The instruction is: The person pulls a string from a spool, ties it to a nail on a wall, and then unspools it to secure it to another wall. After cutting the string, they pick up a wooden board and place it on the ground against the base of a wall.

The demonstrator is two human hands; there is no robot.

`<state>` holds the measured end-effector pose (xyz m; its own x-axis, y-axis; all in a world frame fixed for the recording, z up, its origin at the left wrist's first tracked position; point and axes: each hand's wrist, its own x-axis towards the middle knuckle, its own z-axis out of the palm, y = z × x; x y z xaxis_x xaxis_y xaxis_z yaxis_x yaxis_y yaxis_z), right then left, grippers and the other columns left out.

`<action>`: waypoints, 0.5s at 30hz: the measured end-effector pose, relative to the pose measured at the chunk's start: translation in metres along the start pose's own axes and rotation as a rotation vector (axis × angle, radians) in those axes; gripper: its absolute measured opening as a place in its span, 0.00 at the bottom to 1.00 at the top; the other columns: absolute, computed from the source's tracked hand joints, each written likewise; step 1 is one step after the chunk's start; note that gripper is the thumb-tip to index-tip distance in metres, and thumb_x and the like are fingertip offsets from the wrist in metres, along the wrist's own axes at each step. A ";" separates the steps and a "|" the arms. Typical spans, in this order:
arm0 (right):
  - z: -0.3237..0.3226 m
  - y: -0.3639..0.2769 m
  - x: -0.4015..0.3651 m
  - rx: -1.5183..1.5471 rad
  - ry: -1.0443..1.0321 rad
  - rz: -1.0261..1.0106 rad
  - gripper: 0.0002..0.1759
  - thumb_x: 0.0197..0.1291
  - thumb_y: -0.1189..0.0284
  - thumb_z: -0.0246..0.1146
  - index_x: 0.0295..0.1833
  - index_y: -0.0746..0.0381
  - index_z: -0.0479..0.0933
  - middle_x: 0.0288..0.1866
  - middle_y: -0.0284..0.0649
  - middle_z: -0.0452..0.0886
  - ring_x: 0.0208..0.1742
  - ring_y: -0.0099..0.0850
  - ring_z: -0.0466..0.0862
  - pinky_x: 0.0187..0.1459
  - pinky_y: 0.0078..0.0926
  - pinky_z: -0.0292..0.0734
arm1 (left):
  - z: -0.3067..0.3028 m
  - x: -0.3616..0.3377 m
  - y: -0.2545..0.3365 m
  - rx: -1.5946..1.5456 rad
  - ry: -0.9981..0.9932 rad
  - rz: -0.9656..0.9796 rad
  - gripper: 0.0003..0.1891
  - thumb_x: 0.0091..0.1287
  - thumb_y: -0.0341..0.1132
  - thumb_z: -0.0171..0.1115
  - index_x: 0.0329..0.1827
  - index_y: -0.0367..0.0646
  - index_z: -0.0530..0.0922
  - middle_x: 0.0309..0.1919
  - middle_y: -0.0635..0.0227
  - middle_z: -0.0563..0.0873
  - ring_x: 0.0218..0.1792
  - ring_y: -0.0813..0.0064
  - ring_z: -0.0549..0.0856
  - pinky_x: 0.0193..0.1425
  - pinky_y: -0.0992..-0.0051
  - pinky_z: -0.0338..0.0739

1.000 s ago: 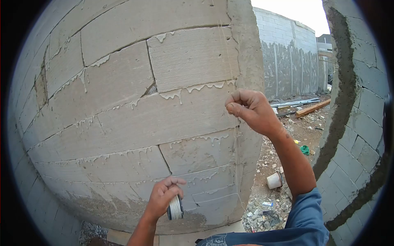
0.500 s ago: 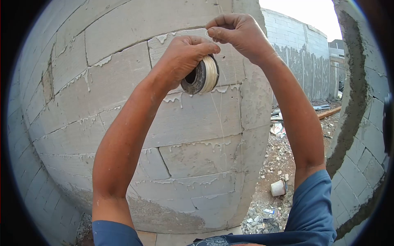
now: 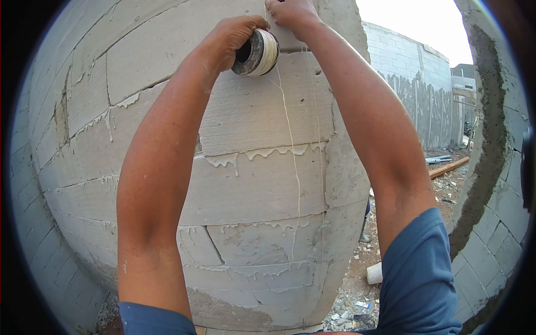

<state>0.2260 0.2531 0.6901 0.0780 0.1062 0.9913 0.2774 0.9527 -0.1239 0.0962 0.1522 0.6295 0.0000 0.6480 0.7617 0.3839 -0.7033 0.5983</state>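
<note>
Far left, bare grey block wall [image 3: 151,56] with dried mortar runs along the joints. Now the left arm comes up, and the left hand [image 3: 231,34] is high against the wall, its grip clenched round a spool [image 3: 258,52] of pale string [image 3: 292,167]. The spool sits right at the top of the view, just beside the wall face. From it a loose strand drops straight down over the blocks, hanging free near the corner. Just right of the spool is the right hand [image 3: 291,11], fingers curled shut; the line runs up to them, so that grip looks pinched on the string, though the frame edge cuts the fingertips.

The step in hand, by my reading: the line is being held at a high point on the wall. The next move calls for a steady pinch and a controlled spool.

Right again: blue sleeve [image 3: 419,279], a white cup [image 3: 374,273] on rubble, a far wall [image 3: 407,78]. No label or writing reads anywhere.
</note>
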 end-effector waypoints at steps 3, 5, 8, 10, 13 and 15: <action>0.005 0.004 0.014 -0.199 0.135 -0.128 0.14 0.62 0.67 0.62 0.45 0.65 0.85 0.42 0.58 0.87 0.48 0.51 0.87 0.53 0.44 0.80 | 0.001 0.012 -0.002 0.106 0.019 0.052 0.25 0.55 0.46 0.71 0.50 0.36 0.84 0.43 0.51 0.86 0.43 0.61 0.86 0.54 0.59 0.79; 0.003 0.006 0.016 -0.323 0.189 -0.109 0.14 0.61 0.66 0.63 0.44 0.64 0.86 0.43 0.58 0.87 0.50 0.53 0.86 0.54 0.45 0.80 | 0.002 0.025 -0.004 0.246 0.068 0.092 0.25 0.56 0.46 0.70 0.50 0.34 0.84 0.45 0.51 0.85 0.44 0.61 0.86 0.54 0.58 0.78; -0.004 0.012 0.019 -0.416 0.261 -0.059 0.13 0.60 0.66 0.64 0.44 0.63 0.86 0.43 0.57 0.87 0.50 0.52 0.86 0.55 0.45 0.80 | 0.000 0.044 -0.002 0.402 0.111 0.149 0.16 0.56 0.45 0.67 0.38 0.41 0.88 0.40 0.52 0.89 0.41 0.56 0.89 0.49 0.57 0.81; -0.007 0.021 0.030 -0.420 0.315 -0.084 0.13 0.60 0.65 0.65 0.44 0.62 0.86 0.42 0.56 0.87 0.49 0.51 0.87 0.55 0.44 0.80 | 0.001 0.041 0.009 0.551 0.161 0.187 0.14 0.56 0.43 0.64 0.32 0.42 0.89 0.37 0.50 0.91 0.41 0.55 0.91 0.47 0.58 0.83; -0.013 0.033 0.050 -0.371 0.378 -0.171 0.13 0.59 0.64 0.67 0.43 0.60 0.87 0.43 0.54 0.88 0.48 0.49 0.88 0.54 0.43 0.81 | 0.012 0.035 0.033 0.788 0.281 0.260 0.16 0.56 0.41 0.61 0.34 0.37 0.88 0.38 0.45 0.89 0.45 0.56 0.90 0.50 0.60 0.82; -0.023 0.035 0.062 -0.315 0.382 -0.167 0.13 0.59 0.62 0.68 0.43 0.59 0.87 0.43 0.52 0.88 0.48 0.47 0.88 0.54 0.42 0.81 | 0.014 0.055 0.037 0.841 0.361 0.336 0.16 0.56 0.40 0.60 0.36 0.37 0.88 0.40 0.45 0.89 0.46 0.55 0.90 0.51 0.61 0.82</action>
<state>0.2623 0.2865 0.7466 0.3359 -0.2075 0.9187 0.5860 0.8097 -0.0314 0.1239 0.1660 0.6903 0.0011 0.2250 0.9744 0.9496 -0.3057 0.0695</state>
